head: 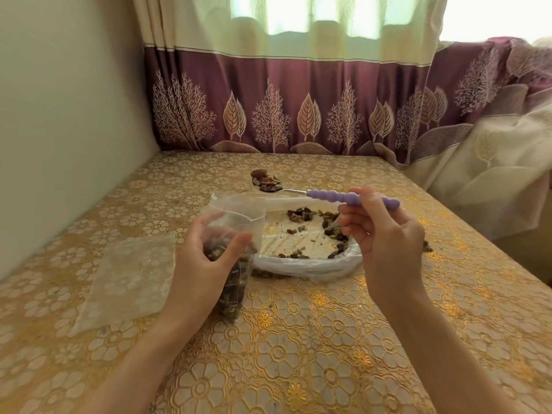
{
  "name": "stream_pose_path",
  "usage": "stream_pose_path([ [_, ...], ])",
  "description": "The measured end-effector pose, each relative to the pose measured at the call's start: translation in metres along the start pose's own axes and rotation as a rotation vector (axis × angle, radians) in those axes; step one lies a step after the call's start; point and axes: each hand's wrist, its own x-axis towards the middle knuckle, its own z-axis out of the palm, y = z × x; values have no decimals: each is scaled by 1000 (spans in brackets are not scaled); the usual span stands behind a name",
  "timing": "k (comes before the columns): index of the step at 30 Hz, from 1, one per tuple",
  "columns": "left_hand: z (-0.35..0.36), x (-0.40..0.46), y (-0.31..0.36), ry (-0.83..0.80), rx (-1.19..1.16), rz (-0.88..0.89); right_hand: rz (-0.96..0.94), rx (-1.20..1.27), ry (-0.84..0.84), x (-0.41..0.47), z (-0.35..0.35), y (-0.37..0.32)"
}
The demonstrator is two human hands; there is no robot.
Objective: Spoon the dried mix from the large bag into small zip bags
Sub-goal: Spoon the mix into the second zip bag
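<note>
Right hand grip: I am seeing the right hand (385, 234) pinching the purple beaded handle of the spoon (328, 195) between thumb and curled fingers, held raised above the table.
Spoon load: the spoon's metal bowl is carrying a heap of dried mix (266, 180), pointing left and away from the person, just past the far edge of the large bag.
Left hand grip: the left hand (206, 261) is curling round the small zip bag (236, 264), thumb on the near side, fingers behind the clear plastic.
Small zip bag: it is standing roughly upright with its mouth open at the top and its lower half filled with dark and greenish pieces; its bottom is resting near the tablecloth.
Large bag: the large bag (307, 252) is lying flat and open between the two hands, its white rim rolled down at the near side, with only scattered pieces remaining inside.
Loose pieces: a few are lying on the table (298, 339) just right of the right hand.
Spare bag: an empty clear bag (128, 276) is lying flat to the left of the left hand.
Surroundings: I am noting a gold floral tablecloth, and a maroon curtain (283, 109) hanging behind.
</note>
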Motion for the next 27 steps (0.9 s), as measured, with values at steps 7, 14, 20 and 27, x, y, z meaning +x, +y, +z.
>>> stream_pose_path([
  [7, 1, 0, 0, 2, -10, 8, -90, -104, -219, -10, 6, -4],
  [14, 2, 1, -3, 2, -40, -15, -104, -104, -249, -9, 2, -2],
  [20, 1, 0, -3, -11, -28, -10, -37, -30, -44, 3, -7, 2],
  [27, 1, 0, -2, -6, -14, 1, 144, -220, -15, 20, -21, 30],
])
